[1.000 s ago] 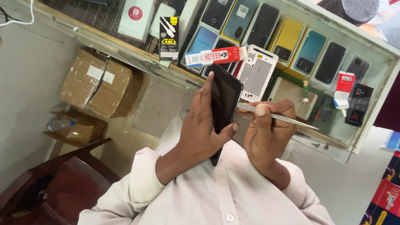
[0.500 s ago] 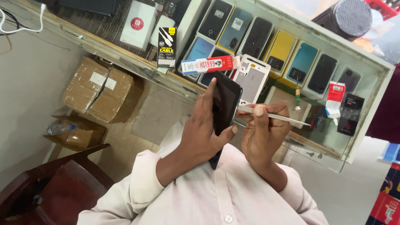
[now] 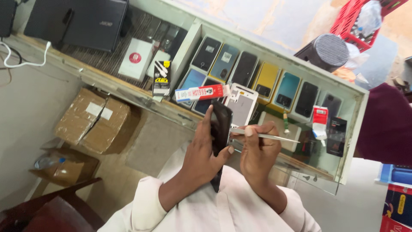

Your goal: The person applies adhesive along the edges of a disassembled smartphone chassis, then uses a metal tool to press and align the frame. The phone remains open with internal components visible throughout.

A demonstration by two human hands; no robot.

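**Phone in hand, tool at its edge**

Behind your hands runs a glass showcase point(image 3: 274, 56), and everything else sits in relation to it. Inside it lie rows of phones point(image 3: 266, 79) in black, blue, yellow and teal. On its far side, beyond the partition, a closed laptop point(image 3: 81, 21) lies on a dark mat with a white cable point(image 3: 21, 64) trailing off beside it. Under the showcase, on the floor, stand two taped cardboard boxes point(image 3: 92, 120), and nearer you than those a wooden chair point(image 3: 47, 206). At the showcase's other end a dark round speaker point(image 3: 328, 51) sits on top, and someone's maroon sleeve point(image 3: 384, 124) comes in beside it.

On the showcase glass, right above your hands, lie a white phone box point(image 3: 242, 103), a long red-and-white tube pack point(image 3: 201, 92) and a small black cable pack point(image 3: 162, 79); a little red-and-white bottle point(image 3: 319, 120) stands further along.

Your left hand point(image 3: 201, 159) is closed round a black phone point(image 3: 221, 129), held up edge-on in front of the showcase, fingers curled behind it and the thumb over its near edge. Your right hand point(image 3: 257, 150) pinches a thin metal tool point(image 3: 266, 135), its tip against the phone's side edge.

As I judge it, you are at the start: the phone looks closed, with no visible gap or lifted part, though its face is turned away, so I cannot be sure. Whatever the tool is meant to free seems yet to come.
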